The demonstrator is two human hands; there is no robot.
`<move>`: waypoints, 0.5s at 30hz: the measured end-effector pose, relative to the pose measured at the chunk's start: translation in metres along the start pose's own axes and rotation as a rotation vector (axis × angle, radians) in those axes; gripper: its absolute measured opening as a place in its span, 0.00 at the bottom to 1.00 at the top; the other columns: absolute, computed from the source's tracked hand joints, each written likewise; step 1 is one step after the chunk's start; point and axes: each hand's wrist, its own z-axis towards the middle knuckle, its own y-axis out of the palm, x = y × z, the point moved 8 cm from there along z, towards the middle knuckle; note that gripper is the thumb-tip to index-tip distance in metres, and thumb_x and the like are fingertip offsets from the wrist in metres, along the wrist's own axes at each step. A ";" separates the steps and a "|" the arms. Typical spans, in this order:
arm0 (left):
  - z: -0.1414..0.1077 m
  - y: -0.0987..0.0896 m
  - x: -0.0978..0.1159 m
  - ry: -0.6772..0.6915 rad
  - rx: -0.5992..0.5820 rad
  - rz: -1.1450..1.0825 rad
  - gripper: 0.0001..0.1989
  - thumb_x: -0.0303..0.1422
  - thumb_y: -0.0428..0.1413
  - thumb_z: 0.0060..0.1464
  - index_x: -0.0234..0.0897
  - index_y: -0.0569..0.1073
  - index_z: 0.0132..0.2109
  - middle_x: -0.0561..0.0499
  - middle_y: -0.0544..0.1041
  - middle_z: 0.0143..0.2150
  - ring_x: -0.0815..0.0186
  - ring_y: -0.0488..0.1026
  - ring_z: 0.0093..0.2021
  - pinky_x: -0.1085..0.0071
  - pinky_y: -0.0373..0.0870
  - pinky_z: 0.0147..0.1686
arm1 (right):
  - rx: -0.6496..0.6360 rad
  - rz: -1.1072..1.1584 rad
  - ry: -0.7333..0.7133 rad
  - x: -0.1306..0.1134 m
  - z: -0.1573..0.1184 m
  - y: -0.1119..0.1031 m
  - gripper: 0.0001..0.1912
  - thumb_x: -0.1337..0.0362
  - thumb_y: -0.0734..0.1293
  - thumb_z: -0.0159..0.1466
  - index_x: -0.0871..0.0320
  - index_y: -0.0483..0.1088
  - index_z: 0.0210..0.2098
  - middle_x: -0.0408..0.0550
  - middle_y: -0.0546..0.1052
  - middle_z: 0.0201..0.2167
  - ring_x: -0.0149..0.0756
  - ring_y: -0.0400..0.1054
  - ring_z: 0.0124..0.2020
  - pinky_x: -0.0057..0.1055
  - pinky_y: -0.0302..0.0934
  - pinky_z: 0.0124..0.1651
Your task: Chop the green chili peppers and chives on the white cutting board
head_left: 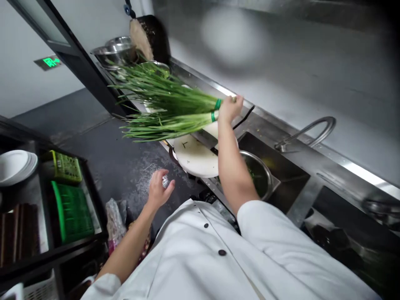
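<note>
My right hand (230,109) is closed around the base ends of two bunches of garlic chives (175,100), each bound with green tape. Their long leaves fan out to the left above the counter. Under them is a round white cutting board (200,162) with a few green scraps on it. A knife (204,141) seems to lie across the board, partly hidden by the chives and my right forearm. My left hand (159,189) hangs over the floor left of the board, thumb and fingers apart, with nothing in it.
Right of the board, a metal pot (267,175) with greens sits in the sink (290,179) beside a curved faucet (321,125). Steel bowls (112,52) stand at the far end. To the left, a shelf holds white plates (18,166) and a green basket (73,212).
</note>
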 end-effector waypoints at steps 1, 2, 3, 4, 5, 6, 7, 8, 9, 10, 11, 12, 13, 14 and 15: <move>0.020 0.008 -0.006 0.018 -0.014 0.040 0.14 0.39 0.55 0.63 0.38 0.70 0.52 0.41 0.76 0.49 0.56 0.74 0.52 0.57 0.75 0.50 | 0.056 -0.032 0.233 0.034 -0.026 0.007 0.05 0.64 0.58 0.72 0.52 0.66 0.42 0.56 0.80 0.40 0.43 0.71 0.38 0.41 0.66 0.44; 0.042 0.018 -0.009 0.036 -0.034 0.085 0.19 0.41 0.57 0.62 0.36 0.69 0.56 0.37 0.74 0.55 0.53 0.72 0.57 0.54 0.73 0.55 | 0.089 -0.054 0.419 0.063 -0.053 0.015 0.05 0.65 0.59 0.70 0.52 0.65 0.39 0.56 0.80 0.39 0.44 0.72 0.39 0.41 0.66 0.44; 0.066 0.032 -0.011 0.054 -0.066 0.136 0.25 0.42 0.59 0.61 0.33 0.68 0.60 0.33 0.71 0.60 0.49 0.69 0.63 0.51 0.69 0.60 | 0.099 -0.067 0.515 0.082 -0.078 0.022 0.05 0.66 0.58 0.69 0.52 0.64 0.37 0.56 0.80 0.37 0.45 0.72 0.38 0.41 0.65 0.44; 0.091 0.049 -0.012 0.075 -0.110 0.194 0.32 0.43 0.61 0.59 0.30 0.65 0.64 0.29 0.66 0.66 0.45 0.64 0.68 0.48 0.65 0.63 | 0.102 -0.074 0.588 0.098 -0.099 0.027 0.06 0.67 0.58 0.68 0.51 0.62 0.35 0.54 0.79 0.34 0.44 0.71 0.37 0.40 0.64 0.43; 0.116 0.067 -0.011 0.102 -0.159 0.254 0.39 0.44 0.64 0.56 0.29 0.61 0.67 0.26 0.60 0.71 0.41 0.58 0.72 0.46 0.61 0.66 | 0.097 -0.063 0.640 0.110 -0.117 0.032 0.06 0.67 0.58 0.67 0.50 0.60 0.34 0.53 0.78 0.32 0.43 0.71 0.36 0.38 0.64 0.42; 0.141 0.088 -0.007 0.143 -0.219 0.311 0.45 0.44 0.66 0.54 0.28 0.58 0.70 0.25 0.55 0.74 0.39 0.53 0.75 0.44 0.57 0.67 | 0.085 -0.029 0.678 0.120 -0.131 0.036 0.07 0.67 0.58 0.67 0.49 0.58 0.33 0.51 0.78 0.31 0.42 0.70 0.36 0.37 0.63 0.42; 0.164 0.111 -0.002 0.198 -0.284 0.360 0.51 0.44 0.68 0.51 0.28 0.54 0.73 0.25 0.50 0.76 0.37 0.47 0.77 0.43 0.53 0.69 | 0.082 -0.003 0.708 0.128 -0.141 0.038 0.07 0.66 0.58 0.67 0.49 0.57 0.32 0.50 0.77 0.31 0.42 0.69 0.37 0.35 0.63 0.42; 0.185 0.133 0.005 0.263 -0.347 0.396 0.55 0.43 0.70 0.49 0.28 0.52 0.74 0.25 0.46 0.77 0.37 0.43 0.78 0.42 0.50 0.70 | 0.090 0.014 0.734 0.133 -0.149 0.039 0.07 0.65 0.59 0.67 0.48 0.55 0.32 0.50 0.77 0.31 0.41 0.69 0.37 0.35 0.63 0.43; 0.205 0.153 0.013 0.332 -0.402 0.417 0.57 0.42 0.70 0.47 0.27 0.50 0.75 0.25 0.43 0.78 0.38 0.40 0.78 0.42 0.46 0.71 | 0.107 0.014 0.748 0.135 -0.153 0.038 0.07 0.63 0.59 0.67 0.49 0.55 0.33 0.49 0.77 0.31 0.40 0.68 0.37 0.34 0.63 0.44; 0.223 0.170 0.022 0.396 -0.442 0.425 0.58 0.42 0.70 0.47 0.27 0.48 0.75 0.25 0.42 0.78 0.38 0.39 0.79 0.42 0.44 0.72 | 0.127 -0.006 0.746 0.134 -0.156 0.036 0.07 0.62 0.60 0.66 0.49 0.55 0.33 0.48 0.76 0.32 0.40 0.67 0.37 0.34 0.63 0.45; 0.238 0.184 0.031 0.459 -0.471 0.422 0.58 0.42 0.69 0.48 0.27 0.48 0.76 0.26 0.41 0.78 0.39 0.38 0.79 0.43 0.43 0.72 | 0.146 -0.042 0.730 0.130 -0.155 0.035 0.06 0.61 0.60 0.66 0.50 0.56 0.34 0.46 0.75 0.32 0.39 0.67 0.37 0.34 0.63 0.46; 0.253 0.194 0.041 0.521 -0.489 0.410 0.57 0.43 0.67 0.49 0.27 0.48 0.76 0.26 0.41 0.78 0.40 0.38 0.79 0.43 0.42 0.73 | 0.154 -0.066 0.709 0.124 -0.153 0.034 0.05 0.60 0.61 0.66 0.51 0.57 0.36 0.45 0.74 0.33 0.37 0.67 0.37 0.34 0.63 0.47; 0.265 0.200 0.050 0.581 -0.503 0.389 0.55 0.44 0.66 0.50 0.28 0.48 0.76 0.27 0.43 0.78 0.40 0.39 0.79 0.43 0.41 0.73 | 0.157 -0.078 0.689 0.117 -0.150 0.034 0.06 0.58 0.61 0.66 0.52 0.59 0.37 0.44 0.73 0.33 0.36 0.66 0.36 0.34 0.63 0.47; 0.277 0.202 0.058 0.642 -0.519 0.361 0.54 0.44 0.64 0.51 0.28 0.49 0.76 0.28 0.46 0.78 0.41 0.41 0.79 0.44 0.42 0.73 | 0.153 -0.071 0.675 0.109 -0.147 0.034 0.08 0.56 0.62 0.65 0.52 0.60 0.38 0.42 0.72 0.33 0.35 0.66 0.36 0.33 0.63 0.47; 0.287 0.200 0.065 0.700 -0.537 0.329 0.53 0.45 0.63 0.51 0.28 0.50 0.76 0.28 0.50 0.77 0.42 0.45 0.78 0.45 0.42 0.73 | 0.146 -0.045 0.675 0.101 -0.142 0.035 0.10 0.54 0.62 0.65 0.53 0.62 0.38 0.41 0.71 0.33 0.34 0.66 0.36 0.32 0.63 0.47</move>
